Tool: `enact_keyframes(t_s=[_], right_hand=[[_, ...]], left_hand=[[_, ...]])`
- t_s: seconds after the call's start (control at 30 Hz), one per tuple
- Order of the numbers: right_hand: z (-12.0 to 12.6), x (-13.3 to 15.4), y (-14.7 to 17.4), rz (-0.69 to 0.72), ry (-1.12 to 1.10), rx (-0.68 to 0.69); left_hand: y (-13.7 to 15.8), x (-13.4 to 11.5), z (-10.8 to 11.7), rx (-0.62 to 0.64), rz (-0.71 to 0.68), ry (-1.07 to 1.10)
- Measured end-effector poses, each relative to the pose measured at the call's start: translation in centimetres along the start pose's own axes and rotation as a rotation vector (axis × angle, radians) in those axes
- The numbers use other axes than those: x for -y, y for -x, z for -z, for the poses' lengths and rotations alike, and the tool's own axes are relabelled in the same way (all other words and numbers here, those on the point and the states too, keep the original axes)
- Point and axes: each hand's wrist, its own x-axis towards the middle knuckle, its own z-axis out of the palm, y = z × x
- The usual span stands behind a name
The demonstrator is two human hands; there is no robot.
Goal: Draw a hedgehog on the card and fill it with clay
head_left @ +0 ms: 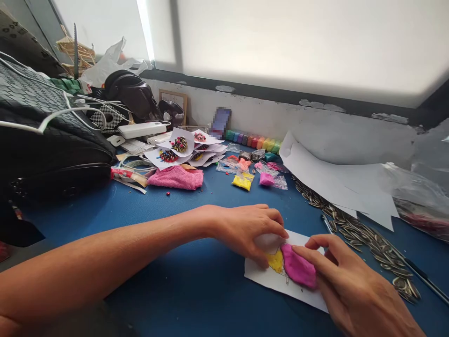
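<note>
A piece of white paper (266,280) with a pen drawing lies on the blue table in front of me. On it sit a flat patch of yellow clay (276,261) and, against its right side, a larger flattened piece of magenta clay (300,267). My left hand (250,231) rests on the paper, thumb beside the yellow clay and fingers apart from it, holding nothing. My right hand (354,281) touches the magenta clay: the index finger lies over its upper edge and the thumb is at its right edge. Its other fingers are bent and partly hidden.
Sunflower seeds (345,227) and a pen (327,223) lie at the right, near large white sheets (336,178). Beyond my hands are bagged yellow clay (243,181), a pink cloth (175,178) and decorated papers (164,159). A black bag (52,154) stands at the left.
</note>
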Motion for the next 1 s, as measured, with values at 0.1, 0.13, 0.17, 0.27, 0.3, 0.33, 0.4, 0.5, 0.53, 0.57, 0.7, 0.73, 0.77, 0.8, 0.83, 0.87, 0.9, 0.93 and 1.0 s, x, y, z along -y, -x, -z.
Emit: enact_keyframes(t_s=[0.1,0.13,0.17,0.27,0.3,0.33,0.4,0.5,0.53,0.57,0.7,0.73,0.77,0.8,0.83,0.87,0.9,0.93,1.0], right_hand=[[-0.1,-0.1,-0.8,-0.065,-0.068,0.002],[0.0,0.0,-1.1,-0.076,-0.084,0.003],[0.0,0.0,-1.3,-0.082,-0.094,0.004],[0.5,0.1,-2.1,-0.078,-0.114,0.013],[0.7,0.2,-2.4,-0.069,-0.122,0.019],[0.8,0.2,-2.6,-0.056,-0.129,0.026],[1.1,0.2,-3.0,-0.033,-0.141,0.044],[1.1,0.1,-3.1,-0.05,-0.129,0.033],[1.0,0.1,-3.0,-0.064,-0.123,0.018],[0.9,0.1,-2.9,-0.078,-0.121,0.013],[0.5,0.2,-2.4,-0.132,-0.144,0.076],[0.4,0.2,-2.3,-0.15,-0.148,0.097],[0.2,0.3,-2.2,-0.166,-0.147,0.109],[0.1,0.3,-2.2,-0.179,-0.143,0.111],[0.0,0.4,-2.1,-0.189,-0.137,0.112],[-0.1,0.4,-2.1,-0.194,-0.131,0.108],[-0.3,0.4,-2.0,-0.197,-0.127,0.103],[-0.4,0.4,-2.0,-0.198,-0.123,0.099],[-0.5,0.3,-2.1,-0.207,-0.117,0.096]], left_hand=[[-0.1,0.1,-0.1,-0.009,0.009,0.033],[-0.1,0.2,-0.1,-0.013,0.013,0.046],[-0.1,0.2,-0.1,-0.019,0.017,0.057],[-0.1,0.4,-0.4,-0.04,0.026,0.079],[-0.2,0.5,-0.6,-0.05,0.027,0.078],[-0.2,0.6,-0.7,-0.06,0.025,0.075],[-0.2,0.7,-0.9,-0.071,0.019,0.064],[-0.3,0.7,-1.1,-0.071,0.016,0.057],[-0.4,0.7,-1.1,-0.069,0.015,0.057],[-0.4,0.6,-1.0,-0.068,0.013,0.056],[-0.5,0.4,-0.7,-0.05,-0.003,0.048],[-0.5,0.4,-0.7,-0.046,-0.006,0.047],[-0.4,0.4,-0.6,-0.044,-0.009,0.047],[-0.4,0.4,-0.6,-0.044,-0.015,0.049],[-0.4,0.5,-0.7,-0.048,-0.02,0.051],[-0.4,0.5,-0.7,-0.053,-0.024,0.056],[-0.4,0.6,-0.7,-0.057,-0.028,0.06],[-0.4,0.6,-0.8,-0.061,-0.029,0.063],[-0.4,0.7,-0.8,-0.067,-0.03,0.069]])
